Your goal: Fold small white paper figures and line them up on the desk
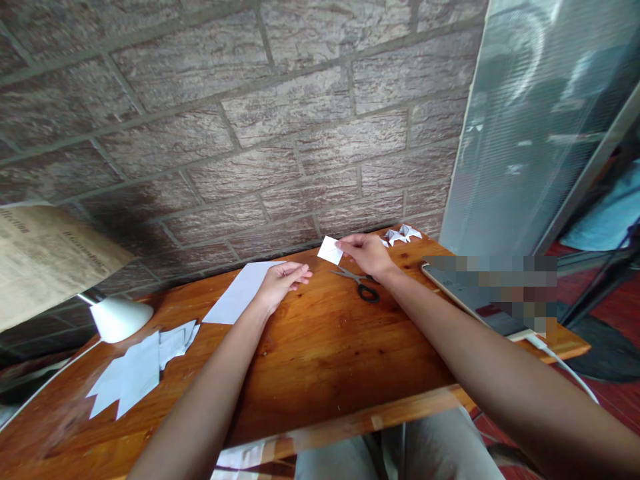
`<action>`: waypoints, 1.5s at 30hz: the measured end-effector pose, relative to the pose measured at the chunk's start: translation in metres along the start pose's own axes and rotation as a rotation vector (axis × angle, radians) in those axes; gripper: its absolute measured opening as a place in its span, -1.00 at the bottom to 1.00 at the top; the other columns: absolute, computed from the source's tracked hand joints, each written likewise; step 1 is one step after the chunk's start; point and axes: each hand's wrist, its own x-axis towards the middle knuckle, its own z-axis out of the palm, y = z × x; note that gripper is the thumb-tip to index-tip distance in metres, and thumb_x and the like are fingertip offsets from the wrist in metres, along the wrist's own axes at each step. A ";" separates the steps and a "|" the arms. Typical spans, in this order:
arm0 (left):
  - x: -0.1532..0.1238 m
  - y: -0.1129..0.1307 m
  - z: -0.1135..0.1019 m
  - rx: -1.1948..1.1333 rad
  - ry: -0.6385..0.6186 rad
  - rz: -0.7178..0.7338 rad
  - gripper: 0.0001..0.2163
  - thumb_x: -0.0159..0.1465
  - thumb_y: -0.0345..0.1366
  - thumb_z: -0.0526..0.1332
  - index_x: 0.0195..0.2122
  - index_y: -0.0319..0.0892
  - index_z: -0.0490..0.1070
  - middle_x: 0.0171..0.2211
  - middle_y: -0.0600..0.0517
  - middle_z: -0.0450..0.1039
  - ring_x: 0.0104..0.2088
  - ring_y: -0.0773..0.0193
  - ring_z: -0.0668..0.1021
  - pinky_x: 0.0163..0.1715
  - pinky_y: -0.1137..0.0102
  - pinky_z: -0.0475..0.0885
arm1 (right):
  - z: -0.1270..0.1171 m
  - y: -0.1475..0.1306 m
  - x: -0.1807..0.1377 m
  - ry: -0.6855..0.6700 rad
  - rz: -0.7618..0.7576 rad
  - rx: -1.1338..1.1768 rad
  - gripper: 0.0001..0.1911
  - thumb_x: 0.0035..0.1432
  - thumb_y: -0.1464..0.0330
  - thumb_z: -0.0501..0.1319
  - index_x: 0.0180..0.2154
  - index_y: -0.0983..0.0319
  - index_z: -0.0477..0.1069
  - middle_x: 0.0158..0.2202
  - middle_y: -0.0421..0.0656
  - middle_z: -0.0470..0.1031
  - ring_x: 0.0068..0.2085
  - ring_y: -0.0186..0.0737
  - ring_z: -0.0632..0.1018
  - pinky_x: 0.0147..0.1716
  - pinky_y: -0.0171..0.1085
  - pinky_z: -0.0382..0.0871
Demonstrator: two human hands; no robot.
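My right hand (pixel 367 253) pinches a small white paper square (pixel 329 250) by its right edge, holding it up above the table near the wall. A faint crease line shows on the paper. Below that hand lie scissors (pixel 367 292) with dark handles, blades slightly apart and pointing left. My left hand (pixel 284 283) hovers with loosely curled fingers and nothing visible in it. Beside and partly behind it is a white paper sheet (pixel 235 297). Several small folded paper shapes (pixel 403 233) stand at the table's far right, partly hidden by my right hand.
White paper pieces (pixel 140 373) lie overlapping on the left of the wooden table (pixel 340 373). A lamp (pixel 120 320) with a printed shade stands behind them. A tablet (pixel 470 300) with a white cable (pixel 565 367) lies at the right edge. A brick-patterned wall (pixel 280 153) borders the back.
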 end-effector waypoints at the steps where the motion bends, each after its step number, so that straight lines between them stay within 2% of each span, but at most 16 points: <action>1: 0.000 -0.001 0.000 -0.008 0.016 -0.001 -0.63 0.03 0.01 0.34 -0.28 -0.18 0.51 -0.22 -0.12 0.58 -0.32 0.27 0.58 -0.46 0.50 0.31 | -0.001 0.000 0.001 0.016 0.008 0.001 -0.65 0.00 0.09 0.29 -0.38 0.27 0.55 -0.49 -0.12 0.53 -0.51 -0.33 0.40 -0.51 -0.33 0.27; 4: 0.000 -0.001 0.005 -0.035 0.068 0.015 -0.59 0.05 0.04 0.31 -0.25 -0.21 0.50 -0.17 -0.16 0.57 -0.29 0.23 0.59 -0.44 0.49 0.34 | 0.001 0.000 -0.001 -0.019 0.009 0.002 -0.65 -0.02 0.10 0.31 -0.38 0.28 0.56 -0.52 -0.15 0.51 -0.52 -0.34 0.39 -0.52 -0.34 0.25; 7: -0.002 0.003 0.014 -0.106 0.131 0.095 -0.52 0.13 0.11 0.20 -0.16 -0.22 0.49 -0.09 -0.18 0.54 -0.18 0.16 0.58 -0.38 0.44 0.41 | 0.010 -0.001 -0.006 -0.144 0.004 0.050 -0.63 -0.07 0.09 0.33 -0.38 0.28 0.56 -0.57 -0.19 0.47 -0.55 -0.36 0.36 -0.55 -0.35 0.20; 10: -0.004 0.006 0.023 -0.140 0.109 0.191 -0.54 0.12 0.06 0.24 -0.07 -0.15 0.47 -0.03 -0.10 0.51 -0.07 0.14 0.54 -0.28 0.40 0.45 | 0.016 -0.004 -0.010 -0.242 0.025 0.131 -0.64 -0.09 0.12 0.34 -0.37 0.30 0.56 -0.58 -0.21 0.47 -0.57 -0.39 0.34 -0.57 -0.36 0.16; 15: -0.007 0.005 0.027 -0.071 0.000 0.232 -0.62 0.03 -0.05 0.36 -0.21 -0.19 0.54 -0.21 -0.05 0.59 -0.22 0.16 0.57 -0.26 0.35 0.45 | 0.017 -0.011 -0.014 -0.261 0.062 0.209 -0.62 -0.12 0.14 0.37 -0.32 0.31 0.55 -0.51 -0.18 0.52 -0.58 -0.43 0.32 -0.59 -0.38 0.10; 20: -0.007 0.004 0.027 -0.102 0.032 0.259 -0.65 0.07 -0.10 0.35 -0.17 -0.18 0.53 -0.22 -0.05 0.59 -0.28 0.23 0.56 -0.37 0.41 0.41 | 0.017 -0.015 -0.015 -0.325 0.108 0.273 -0.62 -0.23 0.19 0.44 -0.35 0.30 0.55 -0.48 -0.17 0.54 -0.54 -0.41 0.37 -0.58 -0.40 0.11; 24: -0.007 0.004 0.029 -0.116 0.049 0.239 -0.68 0.07 -0.11 0.35 -0.21 -0.18 0.54 -0.24 -0.03 0.59 -0.30 0.24 0.55 -0.38 0.43 0.38 | 0.019 -0.014 -0.016 -0.305 0.116 0.310 -0.68 -0.22 0.20 0.43 -0.44 0.30 0.54 -0.56 -0.22 0.48 -0.57 -0.44 0.32 -0.58 -0.40 0.11; 28: -0.006 0.005 0.029 -0.106 0.063 0.286 -0.69 0.06 -0.10 0.35 -0.25 -0.19 0.55 -0.26 -0.03 0.59 -0.32 0.27 0.54 -0.39 0.44 0.36 | 0.019 -0.012 -0.015 -0.286 0.134 0.344 -0.67 -0.22 0.19 0.44 -0.45 0.30 0.54 -0.56 -0.22 0.47 -0.57 -0.45 0.32 -0.59 -0.41 0.12; 34: -0.005 0.005 0.026 -0.095 0.088 0.304 -0.68 0.05 -0.11 0.36 -0.25 -0.21 0.55 -0.39 -0.01 0.57 -0.48 0.36 0.47 -0.50 0.47 0.28 | 0.018 -0.013 -0.014 -0.337 0.137 0.319 -0.68 -0.19 0.18 0.42 -0.43 0.28 0.54 -0.50 -0.20 0.49 -0.49 -0.40 0.40 -0.56 -0.43 0.20; 40: -0.008 0.004 0.031 -0.149 -0.001 0.218 -0.71 0.04 -0.11 0.36 -0.30 -0.21 0.55 -0.50 0.04 0.52 -0.53 0.38 0.46 -0.55 0.49 0.25 | 0.019 -0.011 -0.014 -0.265 0.124 0.312 -0.69 -0.12 0.16 0.37 -0.42 0.29 0.53 -0.57 -0.24 0.45 -0.55 -0.44 0.34 -0.58 -0.41 0.14; 43: -0.007 0.004 0.031 -0.177 0.019 0.183 -0.72 0.06 -0.11 0.35 -0.32 -0.21 0.55 -0.49 0.01 0.54 -0.53 0.39 0.46 -0.55 0.49 0.24 | 0.018 -0.009 -0.011 -0.229 0.080 0.319 -0.67 -0.09 0.14 0.36 -0.40 0.29 0.54 -0.56 -0.23 0.46 -0.58 -0.46 0.29 -0.60 -0.41 0.13; 45: -0.007 0.003 0.031 -0.151 0.061 0.209 -0.72 0.06 -0.11 0.35 -0.33 -0.23 0.56 -0.46 -0.02 0.56 -0.54 0.39 0.45 -0.54 0.49 0.24 | 0.018 -0.008 -0.010 -0.197 0.068 0.322 -0.65 -0.09 0.13 0.36 -0.38 0.29 0.55 -0.53 -0.22 0.49 -0.57 -0.45 0.32 -0.59 -0.41 0.15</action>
